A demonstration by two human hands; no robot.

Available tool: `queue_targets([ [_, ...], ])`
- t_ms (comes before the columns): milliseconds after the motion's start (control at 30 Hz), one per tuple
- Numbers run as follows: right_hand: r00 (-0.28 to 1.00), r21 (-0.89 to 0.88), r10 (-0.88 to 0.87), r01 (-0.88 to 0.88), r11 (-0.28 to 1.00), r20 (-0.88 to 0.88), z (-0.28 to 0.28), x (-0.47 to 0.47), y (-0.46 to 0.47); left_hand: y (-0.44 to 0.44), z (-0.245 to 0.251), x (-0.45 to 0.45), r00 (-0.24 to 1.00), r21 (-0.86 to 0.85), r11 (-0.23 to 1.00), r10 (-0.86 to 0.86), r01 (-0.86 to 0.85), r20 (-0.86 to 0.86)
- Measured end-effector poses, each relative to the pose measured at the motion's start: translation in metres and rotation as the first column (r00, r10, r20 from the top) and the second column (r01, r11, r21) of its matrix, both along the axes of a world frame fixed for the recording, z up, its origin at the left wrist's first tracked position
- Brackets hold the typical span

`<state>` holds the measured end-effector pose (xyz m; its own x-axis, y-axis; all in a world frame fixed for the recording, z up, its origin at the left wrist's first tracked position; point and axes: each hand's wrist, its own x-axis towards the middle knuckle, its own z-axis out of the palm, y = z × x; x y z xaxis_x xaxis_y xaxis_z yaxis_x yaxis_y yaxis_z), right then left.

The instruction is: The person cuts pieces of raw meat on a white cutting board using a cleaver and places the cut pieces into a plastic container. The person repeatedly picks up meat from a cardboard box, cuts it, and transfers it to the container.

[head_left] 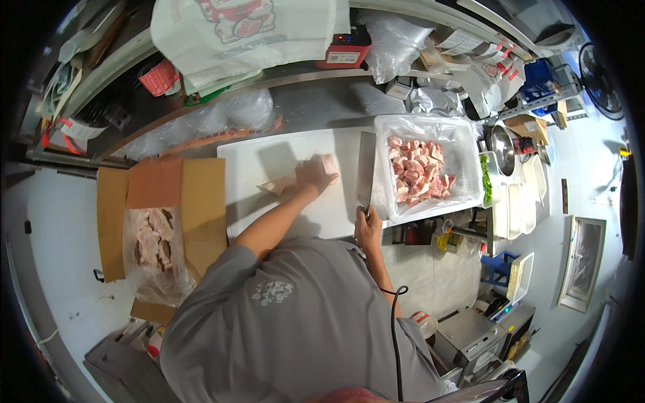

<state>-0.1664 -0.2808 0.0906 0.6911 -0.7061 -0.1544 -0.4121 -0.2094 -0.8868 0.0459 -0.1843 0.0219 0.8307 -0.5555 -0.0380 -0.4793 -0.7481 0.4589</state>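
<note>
My left hand (316, 176) grips a pale piece of raw meat (328, 163) on the white cutting board (242, 201). A flat pale scrap, perhaps meat or skin, (274, 186) lies just left of that hand. In my right hand (369, 225) is the handle of a cleaver (366, 161), its broad blade over the board's right end. Beside the blade stands a white plastic basket lined with clear film (463, 196), holding many chunks of raw meat (415, 171). Larger raw pieces (155, 237) lie in a plastic-lined cardboard box (204, 211) at the left.
A steel shelf (297, 75) runs behind the board, bearing a printed plastic bag (252, 35), a red device (345, 50) and clear bags (395, 43). Right of the basket are green leaves (485, 179), white trays (514, 211) and a steel bowl (500, 150). A black cable (394, 337) hangs by my right arm.
</note>
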Motion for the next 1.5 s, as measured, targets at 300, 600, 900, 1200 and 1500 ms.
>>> queue_targets([
  [300, 0.976, -0.196, 0.06, -0.101, 0.975, -0.208, 0.031, 0.007, -0.009, -0.003, 0.0, 0.02, 0.894, 0.2, 0.878, -0.394, 0.435, -0.212],
  [600, 0.868, -0.247, 0.089, -0.235, 0.94, -0.488, 0.005, 0.047, 0.003, 0.05, -0.005, 0.001, 0.969, -0.146, 0.962, -0.242, 0.232, -0.051],
  [900, 0.976, -0.049, 0.063, -0.054, 0.997, 0.208, 0.058, 0.063, -0.011, 0.053, 0.008, -0.016, 0.949, -0.257, 0.914, -0.31, 0.314, 0.058],
  [1200, 0.836, -0.188, 0.158, -0.295, 0.937, -0.525, -0.019, 0.062, -0.008, 0.056, -0.004, -0.018, 0.938, -0.154, 0.926, -0.334, 0.345, 0.092],
  [1500, 0.983, -0.272, 0.147, -0.173, 0.947, -0.112, 0.043, 0.069, 0.014, 0.099, 0.011, -0.013, 0.961, -0.294, 0.945, -0.06, 0.141, 0.269],
])
